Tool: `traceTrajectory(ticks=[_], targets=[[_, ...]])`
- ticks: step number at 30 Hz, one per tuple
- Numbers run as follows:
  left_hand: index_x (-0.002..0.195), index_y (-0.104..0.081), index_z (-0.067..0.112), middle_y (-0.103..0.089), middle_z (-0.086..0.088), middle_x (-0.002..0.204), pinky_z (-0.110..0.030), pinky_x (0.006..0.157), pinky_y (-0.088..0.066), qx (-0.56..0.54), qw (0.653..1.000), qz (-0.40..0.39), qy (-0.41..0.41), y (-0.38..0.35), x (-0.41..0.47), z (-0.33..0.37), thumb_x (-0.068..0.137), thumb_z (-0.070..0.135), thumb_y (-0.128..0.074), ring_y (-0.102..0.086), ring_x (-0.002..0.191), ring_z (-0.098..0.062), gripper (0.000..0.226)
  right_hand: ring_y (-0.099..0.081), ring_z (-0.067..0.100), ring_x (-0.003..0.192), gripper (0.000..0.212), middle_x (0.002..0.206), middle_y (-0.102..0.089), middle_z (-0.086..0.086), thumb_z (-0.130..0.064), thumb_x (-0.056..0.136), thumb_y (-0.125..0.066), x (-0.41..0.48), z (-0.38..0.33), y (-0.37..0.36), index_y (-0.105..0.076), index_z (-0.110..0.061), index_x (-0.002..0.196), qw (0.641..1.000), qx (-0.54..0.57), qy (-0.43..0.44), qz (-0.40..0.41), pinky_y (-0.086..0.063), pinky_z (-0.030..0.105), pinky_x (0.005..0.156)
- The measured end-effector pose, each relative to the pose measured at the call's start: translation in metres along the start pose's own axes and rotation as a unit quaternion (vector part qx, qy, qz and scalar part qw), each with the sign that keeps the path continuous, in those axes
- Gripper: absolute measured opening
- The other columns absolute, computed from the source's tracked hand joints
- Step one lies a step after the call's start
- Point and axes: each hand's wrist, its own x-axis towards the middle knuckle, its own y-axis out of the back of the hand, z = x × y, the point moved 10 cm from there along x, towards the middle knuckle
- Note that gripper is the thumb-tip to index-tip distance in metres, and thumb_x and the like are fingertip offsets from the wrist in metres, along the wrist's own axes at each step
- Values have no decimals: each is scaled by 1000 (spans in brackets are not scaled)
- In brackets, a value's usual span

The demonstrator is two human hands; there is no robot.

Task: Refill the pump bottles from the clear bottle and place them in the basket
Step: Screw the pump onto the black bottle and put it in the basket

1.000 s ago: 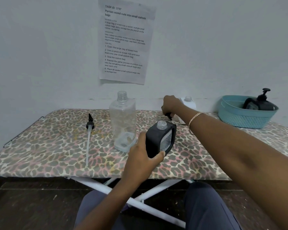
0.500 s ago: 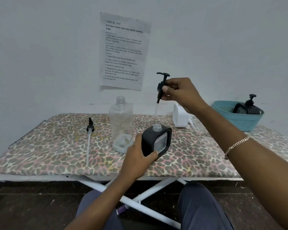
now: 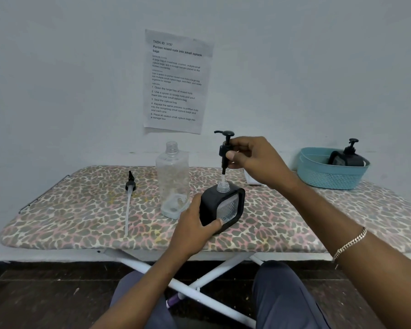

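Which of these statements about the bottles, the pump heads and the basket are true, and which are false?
1. The right hand holds a black pump head above the black bottle. True.
2. The clear bottle has its cap on. False: its neck is open.
3. The teal basket is empty. False: one black pump bottle is inside.
4. The left hand grips the black bottle. True.
5. A second pump head lies on the board. True.

The pump bottle [image 3: 222, 205] has a matt black shell around clear plastic. The basket [image 3: 328, 173] is perforated teal plastic, and the board cover [image 3: 81, 210] is leopard-print cloth.
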Motion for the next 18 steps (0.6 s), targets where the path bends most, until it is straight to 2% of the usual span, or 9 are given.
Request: traceTrajectory(ticks=[5, 7, 9, 10, 13, 16, 18], targets=[[134, -53, 38, -72, 15, 116, -48, 89, -61, -8, 1000, -7, -3, -1, -1, -2, 85, 37, -77, -72, 105, -8, 54, -75, 7, 98, 25, 107, -79, -4, -11, 98, -69, -16, 15, -11, -73, -12, 122, 999, -34, -12, -4, -60, 24, 88], [133, -53, 40, -72, 16, 115, -49, 90, -61, -8, 1000, -7, -2, -2, 0, -2, 83, 40, -77, -72, 104, -8, 56, -71, -3, 100, 25, 106, -78, -12, -17, 96, -72, -22, 17, -11, -75, -18, 120, 997, -74, -7, -1, -52, 12, 88], [133, -53, 41, -72, 16, 114, -49, 89, -61, -8, 1000, -9, -2, -2, 1, -3, 83, 41, -77, -72, 103, -7, 55, -69, -9, 98, 24, 105, -77, -15, -20, 95, -73, -28, 22, -9, -75, -22, 119, 996, -88, -13, 10, -47, 3, 79], [132, -53, 41, -72, 16, 114, -49, 90, -61, -8, 1000, -10, -1, -3, 1, -3, 83, 40, -77, -72, 103, -7, 55, -69, -9, 97, 26, 106, -76, -15, -22, 95, -74, -31, 26, -9, -75, -23, 120, 996, -88, -21, 15, -47, 4, 78], [135, -53, 40, -72, 16, 115, -48, 90, -61, -11, 1000, -12, -1, -3, 0, -3, 84, 38, -77, -72, 105, -7, 56, -68, -6, 101, 30, 109, -74, -14, -23, 93, -75, -37, 33, -11, -74, -20, 123, 995, -98, -27, 18, -52, 17, 89], [136, -53, 39, -72, 16, 115, -48, 90, -61, -12, 1000, -11, -1, -2, 0, -2, 84, 39, -76, -72, 105, -7, 57, -63, -14, 100, 27, 108, -72, -16, -22, 93, -76, -41, 36, -15, -74, -22, 120, 993, -110, -29, 16, -45, 9, 83], [135, -53, 39, -72, 16, 115, -48, 89, -61, -9, 1000, -13, -1, -3, 0, -4, 84, 37, -77, -73, 104, -7, 56, -64, -7, 103, 27, 110, -72, -13, -23, 93, -76, -42, 41, -16, -73, -23, 119, 993, -109, -38, 17, -44, 13, 85]])
